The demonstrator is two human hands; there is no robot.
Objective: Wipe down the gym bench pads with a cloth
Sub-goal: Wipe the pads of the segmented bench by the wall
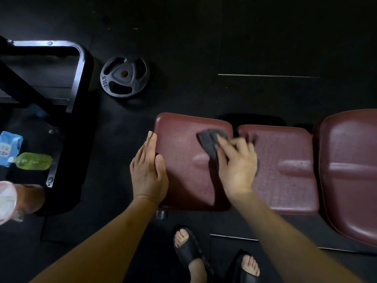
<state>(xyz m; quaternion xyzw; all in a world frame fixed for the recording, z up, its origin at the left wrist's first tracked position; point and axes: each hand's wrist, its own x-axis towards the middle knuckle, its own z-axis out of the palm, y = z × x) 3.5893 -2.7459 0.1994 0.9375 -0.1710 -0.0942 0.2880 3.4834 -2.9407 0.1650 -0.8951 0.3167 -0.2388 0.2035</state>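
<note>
A gym bench with dark red pads runs across the right half of the head view: a left pad (181, 139), a middle pad (285, 152) and a larger right pad (353, 170). My right hand (236, 166) presses a dark grey cloth (210, 139) flat on the left pad near the gap to the middle pad; the hand is blurred. My left hand (149, 170) rests with straight fingers along the left edge of the left pad, thumb on the pad surface.
A black weight plate (124, 76) lies on the dark floor behind the bench. At left are a black metal frame (81, 78), a green bottle (32, 161) and a blue packet (9, 148). My feet in black sandals (189, 248) are in front of the bench.
</note>
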